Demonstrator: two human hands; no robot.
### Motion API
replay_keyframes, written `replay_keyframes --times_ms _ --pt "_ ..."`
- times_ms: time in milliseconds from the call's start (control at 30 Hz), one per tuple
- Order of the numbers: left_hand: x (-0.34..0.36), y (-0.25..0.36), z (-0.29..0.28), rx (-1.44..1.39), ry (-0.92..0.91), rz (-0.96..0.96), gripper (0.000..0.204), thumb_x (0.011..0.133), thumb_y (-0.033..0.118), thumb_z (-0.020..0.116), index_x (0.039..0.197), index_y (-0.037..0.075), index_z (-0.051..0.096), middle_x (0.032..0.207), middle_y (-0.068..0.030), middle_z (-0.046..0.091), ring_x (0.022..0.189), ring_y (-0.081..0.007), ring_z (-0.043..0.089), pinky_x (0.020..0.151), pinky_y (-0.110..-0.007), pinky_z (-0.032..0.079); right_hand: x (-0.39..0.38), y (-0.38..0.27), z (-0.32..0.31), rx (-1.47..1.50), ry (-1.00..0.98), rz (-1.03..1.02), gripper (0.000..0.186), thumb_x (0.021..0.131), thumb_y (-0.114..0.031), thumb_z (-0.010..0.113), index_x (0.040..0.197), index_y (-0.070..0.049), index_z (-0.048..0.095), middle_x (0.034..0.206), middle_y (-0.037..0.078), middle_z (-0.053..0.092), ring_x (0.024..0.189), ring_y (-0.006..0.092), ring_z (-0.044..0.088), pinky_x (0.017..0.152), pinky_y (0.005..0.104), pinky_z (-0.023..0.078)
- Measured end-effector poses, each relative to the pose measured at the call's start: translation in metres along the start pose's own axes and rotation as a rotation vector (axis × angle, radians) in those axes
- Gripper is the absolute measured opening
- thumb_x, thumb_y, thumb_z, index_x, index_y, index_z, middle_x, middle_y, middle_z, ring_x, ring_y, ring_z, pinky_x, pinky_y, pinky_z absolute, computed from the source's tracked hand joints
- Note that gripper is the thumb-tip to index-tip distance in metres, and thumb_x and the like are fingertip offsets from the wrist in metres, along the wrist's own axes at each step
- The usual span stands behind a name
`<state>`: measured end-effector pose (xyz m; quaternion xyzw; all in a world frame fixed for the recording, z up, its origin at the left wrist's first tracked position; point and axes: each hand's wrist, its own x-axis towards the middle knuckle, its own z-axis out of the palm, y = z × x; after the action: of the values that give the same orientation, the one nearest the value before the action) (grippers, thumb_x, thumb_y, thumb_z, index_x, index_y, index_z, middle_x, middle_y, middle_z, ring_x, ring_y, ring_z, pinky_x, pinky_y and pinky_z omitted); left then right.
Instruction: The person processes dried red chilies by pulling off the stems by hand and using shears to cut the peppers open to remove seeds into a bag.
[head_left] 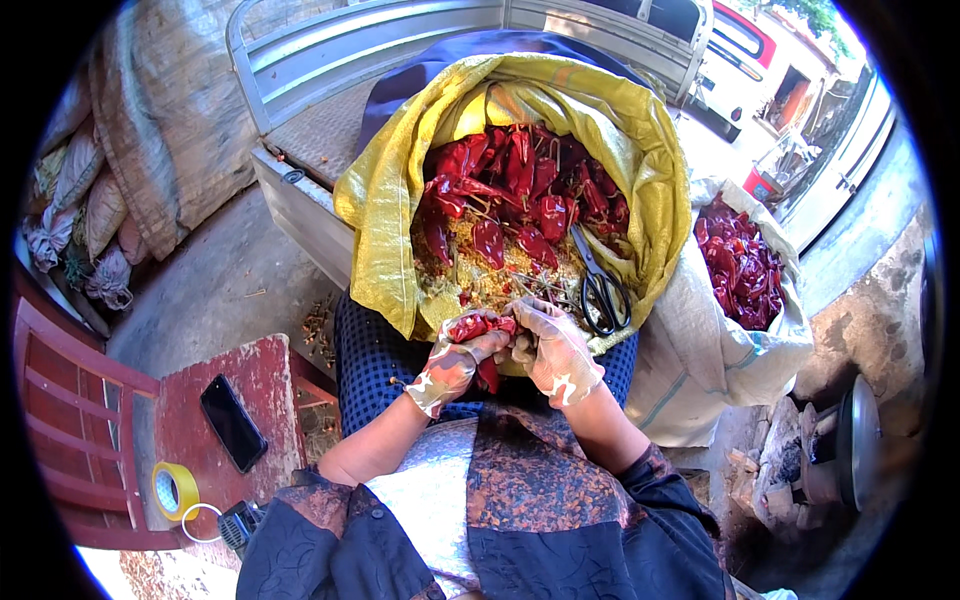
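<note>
Both my hands wear pale gloves with a camouflage pattern and meet over the near rim of a yellow woven sack. My left hand is closed around a dried red chili pepper. Against the same pepper's right end, the fingers of my right hand are pinched together; whether they grip the pepper or a bit of it is hidden. Inside the sack lie many dried red chilies, with yellow seeds and loose stems in front of them. Black-handled scissors rest at the sack's right side, points away from me.
A white woven sack of red chilies stands to the right. On the left, a worn red chair carries a black phone and a roll of yellow tape. Behind the yellow sack is a metal cart bed. A round metal pot sits far right.
</note>
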<state>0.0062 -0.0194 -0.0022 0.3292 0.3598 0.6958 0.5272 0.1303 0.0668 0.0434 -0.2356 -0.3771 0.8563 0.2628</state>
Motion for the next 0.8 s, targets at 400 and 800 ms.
replay_keyframes --times_ms 400,800 --pt "0.0 0.002 0.0 0.16 -0.021 -0.022 0.015 0.087 0.02 0.06 0.092 0.006 0.061 0.074 0.0 0.057 0.065 -0.0087 0.051 0.054 -0.025 0.041 -0.008 0.001 0.013 -0.769 0.111 -0.571 0.009 0.084 -0.009 0.062 0.087 -0.001 0.064 0.076 0.001 0.061 0.069 0.0069 0.054 0.062 0.0227 0.044" --pt "0.0 -0.007 0.004 -0.062 0.074 -0.017 0.019 0.084 0.022 0.061 0.091 0.005 0.063 0.075 0.0011 0.058 0.062 -0.008 0.049 0.056 -0.022 0.036 -0.003 0.004 0.011 -0.584 0.132 -0.382 0.011 0.086 -0.014 0.06 0.089 -0.003 0.063 0.073 -0.001 0.059 0.062 0.0049 0.052 0.054 0.0209 0.043"
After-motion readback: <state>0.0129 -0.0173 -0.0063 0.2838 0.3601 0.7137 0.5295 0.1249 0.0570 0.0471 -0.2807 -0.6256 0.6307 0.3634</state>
